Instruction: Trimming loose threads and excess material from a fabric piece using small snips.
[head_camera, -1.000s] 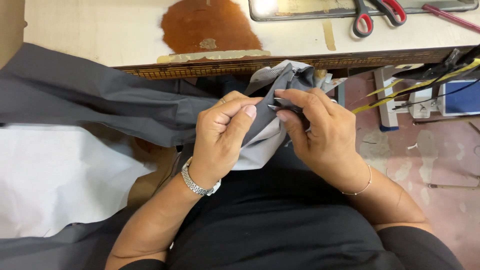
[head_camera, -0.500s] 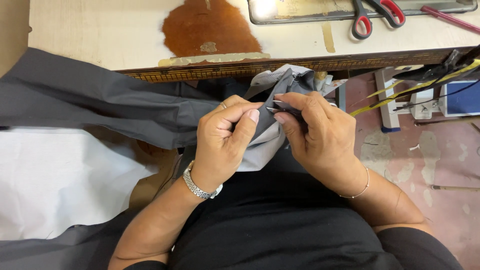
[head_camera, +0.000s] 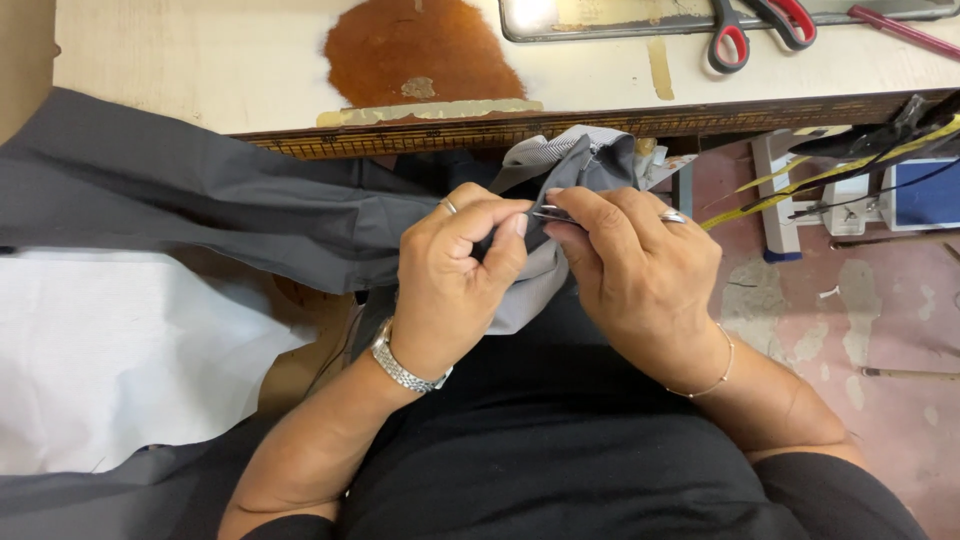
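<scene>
The left hand (head_camera: 455, 285) pinches a fold of the grey cloth (head_camera: 240, 215) between thumb and forefinger, just in front of the body and below the edge of the table (head_camera: 200, 60). The right hand (head_camera: 640, 275) is closed on a small metal tool (head_camera: 553, 213), thin and dark; it looks like a small snipper or tweezers, but the view is too poor to be sure. The two hands are close together, almost touching, and the tip of the tool meets the cloth right at the left thumb. The cloth is bunched up between the hands, with a paler lining (head_camera: 530, 290) showing under it, and its long part runs away to the left over a white sheet (head_camera: 110, 350). To do this step well, I think the left hand should keep the fold tight and flat, so that only the stitch or thread stands free of the weave. The tool should take very little at one time, with its point lying along the seam and not pushed down into the fabric, because a slip here could cut the cloth or prick the thumb. It would help to lift the work a little toward the light. The red scissors (head_camera: 750, 25) lie on the table, well apart from the hands.
</scene>
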